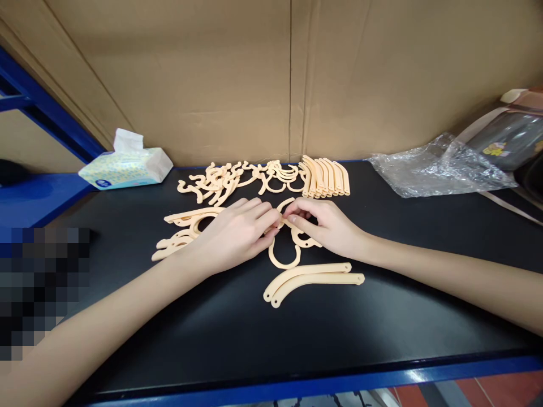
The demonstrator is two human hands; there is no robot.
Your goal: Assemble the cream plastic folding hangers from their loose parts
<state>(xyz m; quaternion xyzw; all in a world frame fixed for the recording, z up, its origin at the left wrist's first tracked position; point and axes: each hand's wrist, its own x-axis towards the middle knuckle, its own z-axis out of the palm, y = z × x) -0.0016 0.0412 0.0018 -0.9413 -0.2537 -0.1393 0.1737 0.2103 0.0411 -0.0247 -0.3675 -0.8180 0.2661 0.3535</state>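
Note:
My left hand [235, 234] and my right hand [324, 226] meet over the middle of the black table [297, 333]. Both pinch the same pale orange plastic piece [285, 254], whose ring-shaped end lies on the table just below the fingers. Two curved arm pieces [311, 280] of the same plastic lie side by side in front of my right hand. Under and left of my left hand sit more flat curved pieces [182, 226].
Behind the hands lie a pile of loose hook-shaped pieces [224, 181] and a neat row of curved arms [326, 176]. A tissue pack [125, 168] stands at the back left, a crumpled clear plastic bag [441, 167] at the back right. Cardboard [271, 73] walls the rear.

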